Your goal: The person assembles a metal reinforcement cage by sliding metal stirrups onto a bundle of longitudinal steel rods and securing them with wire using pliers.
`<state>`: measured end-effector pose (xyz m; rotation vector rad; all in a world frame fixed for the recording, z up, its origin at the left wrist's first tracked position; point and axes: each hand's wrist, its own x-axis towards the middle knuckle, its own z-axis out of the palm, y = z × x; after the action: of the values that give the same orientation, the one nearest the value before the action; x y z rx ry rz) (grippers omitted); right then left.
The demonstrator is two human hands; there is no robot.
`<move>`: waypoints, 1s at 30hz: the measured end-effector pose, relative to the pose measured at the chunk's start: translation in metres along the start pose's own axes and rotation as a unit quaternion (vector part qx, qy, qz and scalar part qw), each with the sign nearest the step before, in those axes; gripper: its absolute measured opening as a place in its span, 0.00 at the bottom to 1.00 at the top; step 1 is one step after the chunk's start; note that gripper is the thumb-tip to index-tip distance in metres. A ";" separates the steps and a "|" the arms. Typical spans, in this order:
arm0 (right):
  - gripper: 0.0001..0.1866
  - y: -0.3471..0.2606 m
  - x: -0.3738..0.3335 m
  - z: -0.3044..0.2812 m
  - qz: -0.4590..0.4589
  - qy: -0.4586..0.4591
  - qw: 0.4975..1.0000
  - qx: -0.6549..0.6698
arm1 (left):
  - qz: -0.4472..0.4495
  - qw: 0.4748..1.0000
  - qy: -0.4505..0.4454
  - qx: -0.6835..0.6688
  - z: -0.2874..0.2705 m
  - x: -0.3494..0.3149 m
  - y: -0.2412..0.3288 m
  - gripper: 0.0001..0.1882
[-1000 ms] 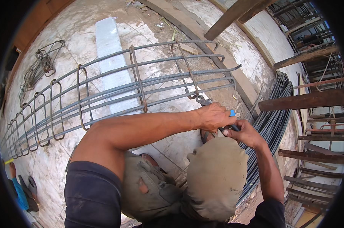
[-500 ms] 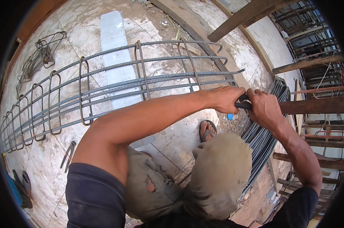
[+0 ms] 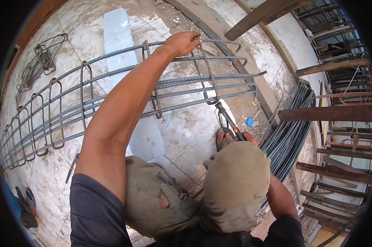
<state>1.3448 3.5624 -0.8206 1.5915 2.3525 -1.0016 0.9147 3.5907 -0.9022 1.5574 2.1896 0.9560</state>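
A long rebar cage of ribbed bars and bent stirrups lies across the view. My left hand is closed over the top of a stirrup near the cage's right end, where it meets the top bar. Beside my right knee, my right hand, partly hidden by the knee, grips pincers with orange and black handles. The jaws are at that stirrup's lower corner; I cannot tell whether they bite on it. Thin dark wire loops beside the pincers.
A bundle of thin steel rods lies to my right, near wooden beams. A pale board runs under the cage. Loose stirrups lie at far left, another hand tool nearer me. A blue cap sits by my sandalled foot.
My hands were together at the right on black handles. Now the left has moved up and left onto the stirrup, while the right has dropped toward my knee with the pincers against the stirrup.
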 end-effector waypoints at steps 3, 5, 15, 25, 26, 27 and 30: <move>0.24 0.021 0.006 0.023 -0.021 0.007 0.999 0.026 | 0.010 1.000 0.007 0.017 0.000 0.003 0.000 0.30; 0.23 0.004 0.004 0.046 -0.006 0.035 0.995 0.093 | 0.003 1.000 0.010 0.025 -0.001 0.000 -0.002 0.28; 0.11 0.030 0.025 0.080 -0.027 -0.005 0.967 0.253 | -0.065 0.997 0.012 0.032 -0.009 -0.009 0.006 0.30; 0.10 0.042 0.017 -0.024 0.111 -0.246 0.931 0.244 | 0.241 0.968 0.066 -0.038 0.018 -0.042 0.125 0.33; 0.11 0.022 0.013 -0.039 0.163 -0.283 0.910 0.256 | 0.306 0.949 0.009 -0.071 0.026 -0.053 0.146 0.39; 0.12 0.005 0.010 -0.057 0.217 -0.313 0.885 0.267 | 0.360 0.924 -0.081 -0.104 0.027 -0.070 0.171 0.45; 0.13 -0.041 0.016 -0.101 0.239 -0.343 0.894 0.164 | 0.388 0.894 -0.187 -0.124 0.063 -0.112 0.205 0.43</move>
<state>1.3274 3.6246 -0.7316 1.4595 1.2988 -1.5518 1.1415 3.5500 -0.8287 2.2876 1.1161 0.9611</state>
